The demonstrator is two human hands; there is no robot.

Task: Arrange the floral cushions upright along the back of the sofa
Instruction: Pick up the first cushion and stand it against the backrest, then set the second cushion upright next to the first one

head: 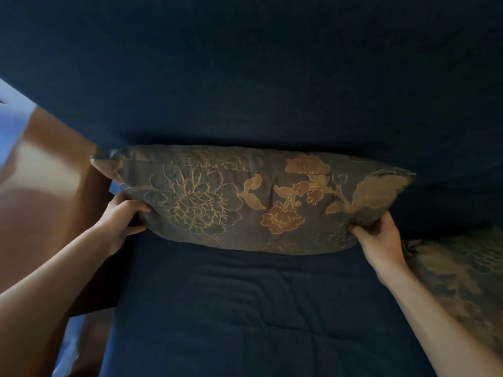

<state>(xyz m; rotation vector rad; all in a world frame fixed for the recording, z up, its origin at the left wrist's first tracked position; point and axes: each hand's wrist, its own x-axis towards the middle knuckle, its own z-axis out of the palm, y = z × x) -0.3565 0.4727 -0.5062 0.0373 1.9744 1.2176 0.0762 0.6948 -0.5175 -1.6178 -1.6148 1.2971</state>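
A grey-brown floral cushion (253, 200) with gold and orange flowers stands on its long edge against the dark blue sofa back (258, 77). My left hand (122, 216) grips its lower left corner. My right hand (378, 235) pinches its lower right corner. A second floral cushion (460, 281) lies flat on the seat at the right, partly behind my right forearm.
The dark blue sofa seat (245, 308) stretches in front of the cushion. A brown wooden armrest (49, 186) bounds the sofa on the left, with pale blue floor or wall (13, 118) beyond it.
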